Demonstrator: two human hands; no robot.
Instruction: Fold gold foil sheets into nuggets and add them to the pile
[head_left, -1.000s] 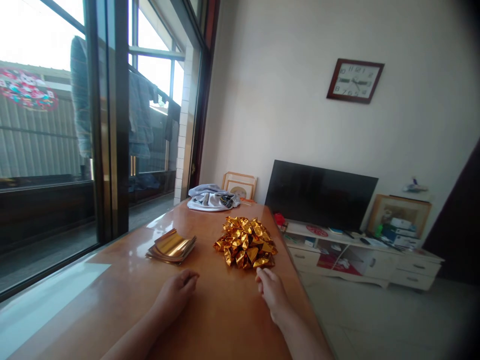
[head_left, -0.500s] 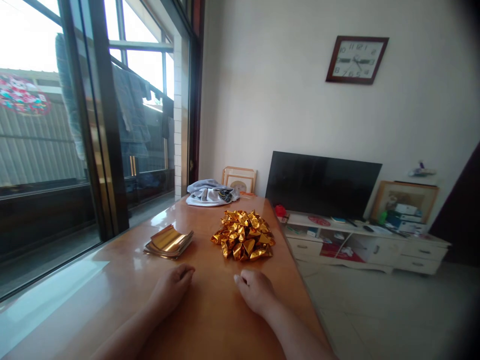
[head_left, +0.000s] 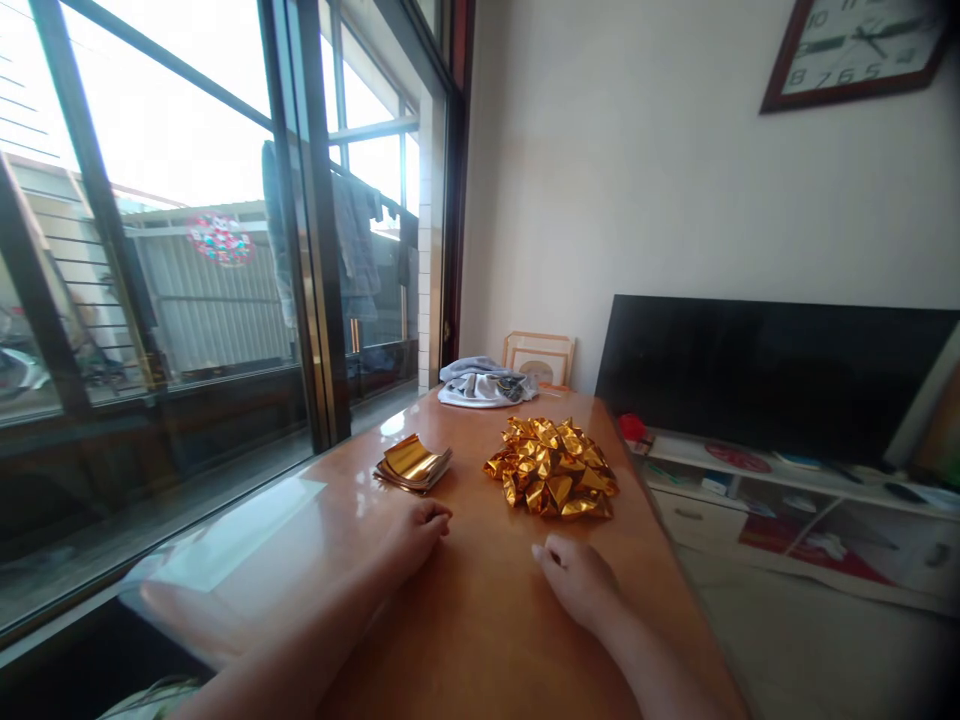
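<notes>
Gold folded pieces (head_left: pixel 555 467) lie beyond the right hand (head_left: pixel 585 585), sheets (head_left: pixel 411 464) beyond the left hand (head_left: pixel 416 535); fingers (head_left: pixel 564 548) curled closed.

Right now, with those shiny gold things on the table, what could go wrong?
The gold heap sits close to the right edge of the table, so a bump from the right hand might knock pieces onto the floor. The gold sheets are stacked unevenly just beyond the left hand, so a brush could scatter them.
</notes>
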